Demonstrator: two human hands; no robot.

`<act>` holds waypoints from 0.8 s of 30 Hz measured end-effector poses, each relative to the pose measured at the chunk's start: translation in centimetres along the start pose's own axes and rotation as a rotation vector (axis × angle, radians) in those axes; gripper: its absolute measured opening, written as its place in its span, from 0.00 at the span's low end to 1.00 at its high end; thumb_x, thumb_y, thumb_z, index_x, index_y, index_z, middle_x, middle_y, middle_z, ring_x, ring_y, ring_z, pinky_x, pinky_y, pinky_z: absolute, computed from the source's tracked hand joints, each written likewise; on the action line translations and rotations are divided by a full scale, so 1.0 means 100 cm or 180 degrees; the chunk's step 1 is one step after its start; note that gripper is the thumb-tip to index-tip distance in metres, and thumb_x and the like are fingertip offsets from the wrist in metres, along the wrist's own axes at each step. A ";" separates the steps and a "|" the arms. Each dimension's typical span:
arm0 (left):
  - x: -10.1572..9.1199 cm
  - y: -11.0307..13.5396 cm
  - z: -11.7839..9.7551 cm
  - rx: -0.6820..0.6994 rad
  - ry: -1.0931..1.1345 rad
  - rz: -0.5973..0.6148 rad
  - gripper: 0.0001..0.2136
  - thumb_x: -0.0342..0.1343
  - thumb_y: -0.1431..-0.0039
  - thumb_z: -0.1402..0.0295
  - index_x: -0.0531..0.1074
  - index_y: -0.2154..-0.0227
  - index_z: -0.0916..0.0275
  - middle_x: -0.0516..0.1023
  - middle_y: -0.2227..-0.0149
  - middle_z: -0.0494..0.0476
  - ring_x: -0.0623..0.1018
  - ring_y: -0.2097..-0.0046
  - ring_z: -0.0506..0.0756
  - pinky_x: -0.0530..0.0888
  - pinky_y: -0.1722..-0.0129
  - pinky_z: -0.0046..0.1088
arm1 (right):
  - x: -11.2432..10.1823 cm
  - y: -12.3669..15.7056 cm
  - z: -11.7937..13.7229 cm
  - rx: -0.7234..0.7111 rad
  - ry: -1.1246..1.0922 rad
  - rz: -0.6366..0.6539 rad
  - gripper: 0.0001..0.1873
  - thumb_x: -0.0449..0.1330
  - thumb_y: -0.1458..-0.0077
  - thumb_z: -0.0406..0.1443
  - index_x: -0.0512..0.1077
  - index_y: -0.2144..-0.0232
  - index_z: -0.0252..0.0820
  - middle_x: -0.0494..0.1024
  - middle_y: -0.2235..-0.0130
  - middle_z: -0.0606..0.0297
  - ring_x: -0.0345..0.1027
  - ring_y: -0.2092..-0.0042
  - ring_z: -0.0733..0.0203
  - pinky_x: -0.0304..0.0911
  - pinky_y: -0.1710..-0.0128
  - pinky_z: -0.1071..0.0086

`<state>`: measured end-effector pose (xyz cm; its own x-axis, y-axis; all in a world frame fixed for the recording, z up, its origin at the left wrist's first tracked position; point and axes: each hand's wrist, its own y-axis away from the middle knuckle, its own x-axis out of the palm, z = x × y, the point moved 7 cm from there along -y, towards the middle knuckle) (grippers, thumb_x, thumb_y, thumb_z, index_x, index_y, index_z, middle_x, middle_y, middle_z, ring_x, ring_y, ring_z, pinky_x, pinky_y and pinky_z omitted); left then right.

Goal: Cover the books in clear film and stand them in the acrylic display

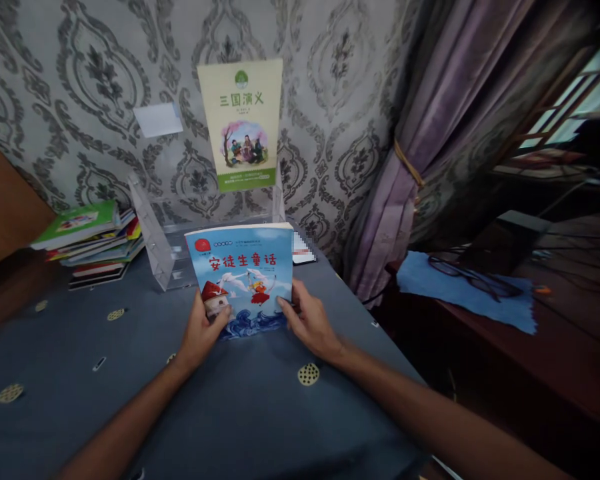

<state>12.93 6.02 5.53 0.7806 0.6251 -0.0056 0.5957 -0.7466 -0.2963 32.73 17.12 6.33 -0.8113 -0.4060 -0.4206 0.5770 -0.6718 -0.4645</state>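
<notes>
My hands hold a blue paperback of Andersen's fairy tales [243, 263], titled 安徒生童话, upright on its lower edge on the blue-grey tablecloth [240, 407]. My left hand [201, 331] grips the book's lower left side, and my right hand [309, 321] grips its lower right corner. Each thumb lies on the front cover. Just behind the book stands a clear acrylic display stand [153, 233], with a pale green copy of 三国演义 [240, 123] propped upright against the wallpaper.
A stack of several children's books [87, 243] lies at the left of the stand. Purple curtains [395, 173] hang at the right. Below them, glasses rest on a blue cloth [467, 290] on a dark wooden surface [525, 353], lower than the tablecloth.
</notes>
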 end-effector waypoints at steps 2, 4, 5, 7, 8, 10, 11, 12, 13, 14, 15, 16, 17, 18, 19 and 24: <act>0.000 0.000 0.001 -0.0039 0.0015 0.0078 0.26 0.65 0.48 0.64 0.66 0.46 0.61 0.75 0.46 0.60 0.74 0.43 0.59 0.67 0.40 0.32 | 0.000 -0.002 0.001 -0.0006 -0.0137 0.0004 0.18 0.53 0.34 0.42 0.65 0.45 0.44 0.75 0.66 0.63 0.71 0.69 0.59 0.64 0.74 0.70; 0.000 0.000 0.002 -0.0050 0.0027 0.0165 0.25 0.64 0.45 0.64 0.67 0.45 0.61 0.75 0.45 0.60 0.73 0.41 0.58 0.65 0.39 0.30 | 0.000 -0.004 0.002 -0.0026 -0.0254 0.0006 0.17 0.53 0.34 0.43 0.66 0.47 0.44 0.75 0.66 0.63 0.71 0.69 0.59 0.64 0.75 0.70; -0.002 0.001 0.003 -0.0073 0.0053 0.0171 0.24 0.63 0.44 0.64 0.67 0.45 0.60 0.75 0.44 0.59 0.72 0.40 0.58 0.65 0.39 0.29 | 0.000 -0.005 0.002 -0.0031 -0.0297 0.0008 0.17 0.53 0.35 0.43 0.66 0.47 0.44 0.75 0.65 0.63 0.70 0.68 0.59 0.64 0.75 0.70; -0.006 0.001 0.006 -0.0114 0.0108 0.0091 0.22 0.63 0.44 0.65 0.69 0.46 0.60 0.75 0.44 0.58 0.71 0.39 0.58 0.65 0.39 0.29 | 0.000 -0.006 0.001 -0.0032 -0.0332 0.0007 0.17 0.53 0.35 0.43 0.67 0.47 0.44 0.75 0.65 0.63 0.70 0.68 0.60 0.65 0.75 0.70; -0.008 0.001 0.007 -0.0118 0.0114 0.0042 0.21 0.62 0.44 0.66 0.70 0.47 0.60 0.75 0.43 0.58 0.70 0.38 0.58 0.64 0.39 0.29 | 0.000 -0.007 0.001 -0.0031 -0.0335 0.0009 0.17 0.54 0.35 0.43 0.66 0.47 0.43 0.75 0.65 0.63 0.69 0.69 0.60 0.65 0.75 0.70; -0.011 0.000 0.007 -0.0094 0.0062 -0.0025 0.20 0.62 0.44 0.65 0.71 0.48 0.60 0.74 0.42 0.58 0.68 0.36 0.58 0.61 0.36 0.30 | 0.001 -0.007 -0.001 -0.0023 -0.0363 0.0011 0.19 0.54 0.35 0.44 0.66 0.45 0.43 0.75 0.65 0.63 0.68 0.70 0.61 0.65 0.76 0.71; -0.011 0.000 0.007 -0.0085 0.0025 -0.0025 0.20 0.62 0.44 0.65 0.71 0.48 0.60 0.74 0.42 0.58 0.67 0.36 0.59 0.58 0.34 0.32 | 0.001 -0.007 -0.002 -0.0022 -0.0392 0.0013 0.20 0.54 0.35 0.44 0.66 0.45 0.43 0.75 0.65 0.63 0.68 0.70 0.62 0.65 0.76 0.71; -0.011 0.000 0.007 -0.0086 -0.0004 -0.0019 0.20 0.62 0.44 0.64 0.71 0.48 0.59 0.74 0.42 0.58 0.67 0.35 0.59 0.57 0.33 0.33 | 0.001 -0.007 -0.002 -0.0016 -0.0427 0.0024 0.21 0.54 0.35 0.45 0.65 0.44 0.43 0.75 0.65 0.63 0.67 0.72 0.62 0.64 0.77 0.71; -0.011 0.000 0.008 -0.0093 -0.0015 -0.0020 0.21 0.63 0.45 0.64 0.71 0.47 0.59 0.74 0.42 0.58 0.66 0.34 0.60 0.56 0.33 0.35 | 0.002 -0.007 -0.003 -0.0008 -0.0462 0.0037 0.21 0.54 0.34 0.45 0.65 0.44 0.43 0.75 0.65 0.64 0.66 0.73 0.63 0.64 0.77 0.71; -0.011 0.000 0.009 -0.0103 -0.0015 -0.0039 0.23 0.63 0.45 0.64 0.70 0.46 0.58 0.74 0.42 0.58 0.65 0.34 0.60 0.57 0.33 0.35 | 0.002 -0.007 -0.003 -0.0001 -0.0486 0.0053 0.21 0.53 0.34 0.45 0.65 0.43 0.43 0.74 0.66 0.64 0.65 0.74 0.64 0.64 0.77 0.71; -0.012 0.001 0.010 -0.0117 -0.0003 -0.0074 0.24 0.64 0.46 0.64 0.69 0.45 0.58 0.74 0.42 0.59 0.64 0.33 0.60 0.58 0.33 0.36 | 0.002 -0.007 -0.004 0.0002 -0.0500 0.0067 0.22 0.53 0.34 0.45 0.65 0.43 0.43 0.74 0.67 0.65 0.65 0.75 0.65 0.64 0.77 0.71; -0.013 0.002 0.012 -0.0137 0.0018 -0.0111 0.25 0.64 0.46 0.65 0.68 0.44 0.58 0.73 0.42 0.59 0.63 0.33 0.61 0.60 0.34 0.35 | 0.003 -0.007 -0.004 0.0002 -0.0512 0.0073 0.22 0.53 0.34 0.45 0.64 0.42 0.43 0.73 0.68 0.65 0.64 0.76 0.65 0.65 0.78 0.71; -0.014 0.003 0.015 -0.0162 0.0037 -0.0156 0.27 0.64 0.47 0.66 0.67 0.44 0.58 0.73 0.41 0.60 0.63 0.33 0.61 0.62 0.36 0.35 | 0.002 -0.007 -0.004 0.0006 -0.0526 0.0075 0.22 0.53 0.34 0.45 0.64 0.42 0.43 0.73 0.68 0.65 0.64 0.76 0.65 0.65 0.78 0.71; -0.015 0.003 0.017 -0.0190 0.0037 -0.0213 0.27 0.64 0.47 0.66 0.67 0.43 0.58 0.73 0.41 0.60 0.64 0.33 0.61 0.63 0.37 0.34 | 0.002 -0.007 -0.004 0.0017 -0.0547 0.0081 0.22 0.52 0.34 0.45 0.64 0.41 0.43 0.74 0.67 0.65 0.64 0.76 0.65 0.65 0.78 0.71; -0.017 0.004 0.020 -0.0215 0.0023 -0.0279 0.28 0.65 0.47 0.66 0.66 0.43 0.59 0.73 0.42 0.61 0.65 0.34 0.61 0.65 0.38 0.33 | 0.002 -0.007 -0.004 0.0033 -0.0573 0.0088 0.23 0.52 0.34 0.45 0.63 0.41 0.43 0.74 0.66 0.64 0.64 0.76 0.66 0.66 0.78 0.71; -0.015 0.001 0.018 -0.0195 -0.0037 -0.0145 0.24 0.64 0.46 0.66 0.68 0.46 0.61 0.77 0.49 0.59 0.73 0.42 0.60 0.70 0.46 0.31 | 0.003 -0.008 -0.006 0.0142 -0.0749 0.0125 0.24 0.53 0.34 0.47 0.63 0.40 0.44 0.78 0.58 0.59 0.65 0.76 0.67 0.68 0.79 0.71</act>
<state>11.54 5.41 3.81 0.7503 0.6611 -0.0045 0.6414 -0.7295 -0.2374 32.05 17.93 6.13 -0.7908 -0.5621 -0.2422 0.6082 -0.6772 -0.4142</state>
